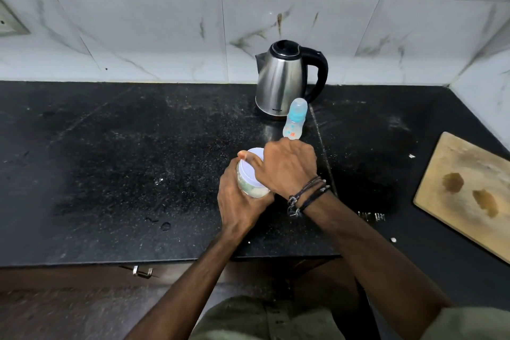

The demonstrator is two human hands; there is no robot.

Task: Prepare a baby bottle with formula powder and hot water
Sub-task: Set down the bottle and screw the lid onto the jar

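A small clear jar (252, 188) with a white lid (249, 167) stands on the black counter (124, 152), pale powder showing through its wall. My left hand (240, 201) wraps around the jar's body from the near side. My right hand (287, 165) grips the lid from above, thumb along its left edge. Just behind my right hand a capped baby bottle (294, 119) stands upright, clear with a blue ring and coloured print. A steel electric kettle (284, 80) with a black handle and lid sits behind the bottle, near the tiled wall.
A wooden cutting board (466, 196) with two dark stains lies at the counter's right edge. A marble-patterned tiled wall (165, 36) closes the back and the right corner. A wall socket plate (11, 22) is at the far left. A drawer handle (142, 272) shows below the counter edge.
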